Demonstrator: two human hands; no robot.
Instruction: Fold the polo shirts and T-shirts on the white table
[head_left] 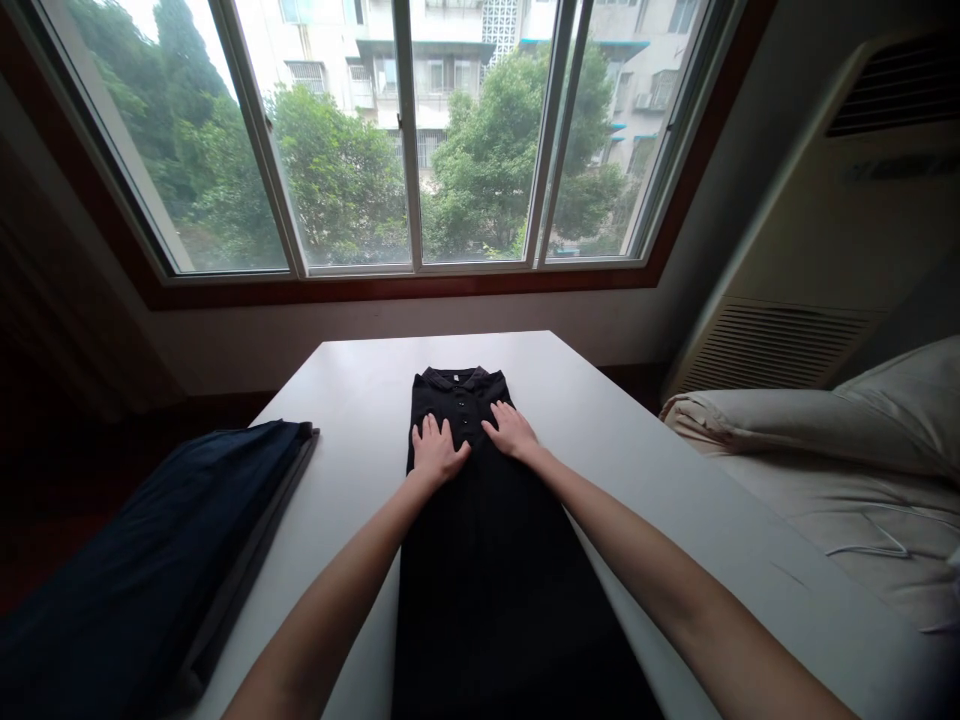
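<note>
A black polo shirt [487, 560] lies front side up on the white table [360, 375], its sides folded in to make a long narrow strip. Its collar [455, 378] and buttons are at the far end, and the near end runs out of the bottom of the view. My left hand [437, 450] rests flat on the left of the chest with its fingers spread. On the right side of the chest, my right hand [511, 430] also lies flat, fingers apart. Neither hand grips the cloth.
Dark blue and grey folded garments [172, 540] lie along the table's left edge. To the right stands a seat with beige cushions [810, 430] and a thin white cord [874, 548]. Behind are a window [472, 180] and a tall air conditioner [810, 240].
</note>
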